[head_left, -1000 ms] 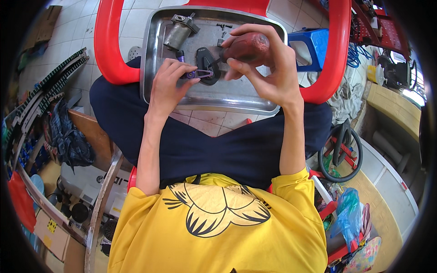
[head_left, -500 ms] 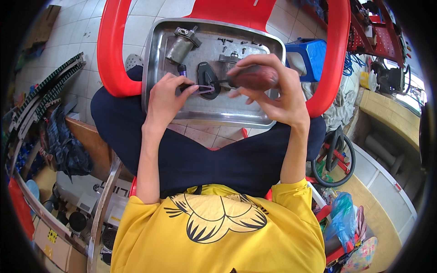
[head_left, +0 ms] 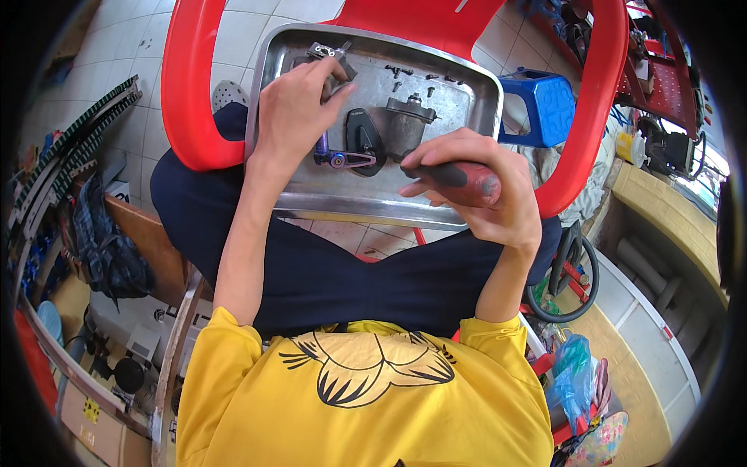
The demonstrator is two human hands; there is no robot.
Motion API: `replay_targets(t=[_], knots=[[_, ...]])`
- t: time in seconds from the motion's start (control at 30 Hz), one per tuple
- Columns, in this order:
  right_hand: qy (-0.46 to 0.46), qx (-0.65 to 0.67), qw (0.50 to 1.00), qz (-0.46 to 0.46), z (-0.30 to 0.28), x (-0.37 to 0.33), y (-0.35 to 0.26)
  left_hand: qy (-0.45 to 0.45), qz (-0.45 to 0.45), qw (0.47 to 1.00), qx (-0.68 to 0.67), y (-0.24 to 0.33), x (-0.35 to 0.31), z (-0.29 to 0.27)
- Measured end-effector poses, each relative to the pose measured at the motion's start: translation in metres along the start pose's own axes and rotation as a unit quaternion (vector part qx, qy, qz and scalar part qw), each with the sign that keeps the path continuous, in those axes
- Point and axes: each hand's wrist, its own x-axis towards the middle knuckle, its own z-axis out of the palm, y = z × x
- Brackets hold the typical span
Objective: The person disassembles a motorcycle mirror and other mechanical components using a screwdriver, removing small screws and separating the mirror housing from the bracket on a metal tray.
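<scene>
My left hand (head_left: 294,113) reaches into the steel tray (head_left: 350,204). Its fingers curl round a grey metal cylinder with a flange (head_left: 340,64), mostly hidden under the hand. In my right hand (head_left: 498,179) is a screwdriver (head_left: 459,180) with a red and black handle; its tip is hard to make out. A second flanged metal cylinder (head_left: 406,128) stands just beyond the screwdriver. Between my hands lie a black teardrop-shaped piece (head_left: 360,134) and a slim purple metal lever (head_left: 350,160), its left end partly covered by my left wrist.
Several small dark screws (head_left: 398,71) lie at the tray's far side. The tray sits on a red plastic chair (head_left: 420,22), whose armrests rise at either side. To the right is a blue plastic stool (head_left: 537,109). A wooden board (head_left: 152,241) stands at my left.
My left hand has let go of the purple lever and moved up and left onto the flanged cylinder. My right hand has drawn the screwdriver back toward me, and the lever now lies in the tray.
</scene>
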Motion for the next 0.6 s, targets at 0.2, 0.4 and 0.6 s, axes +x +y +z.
replay_targets(t=[0.2, 0.4, 0.6], knots=[[0.102, -0.152, 0.98, -0.076, 0.018, -0.014, 0.012, 0.026, -0.033, 0.995, 0.089, -0.029, 0.003, 0.006], [0.056, -0.009, 0.997, -0.045, 0.01, -0.02, 0.015, 0.014, -0.007, 0.997, 0.071, -0.022, -0.008, 0.005], [0.072, -0.135, 0.988, -0.033, 0.0, -0.005, 0.008, -0.231, -0.012, 0.967, -0.106, 0.003, -0.027, -0.028]])
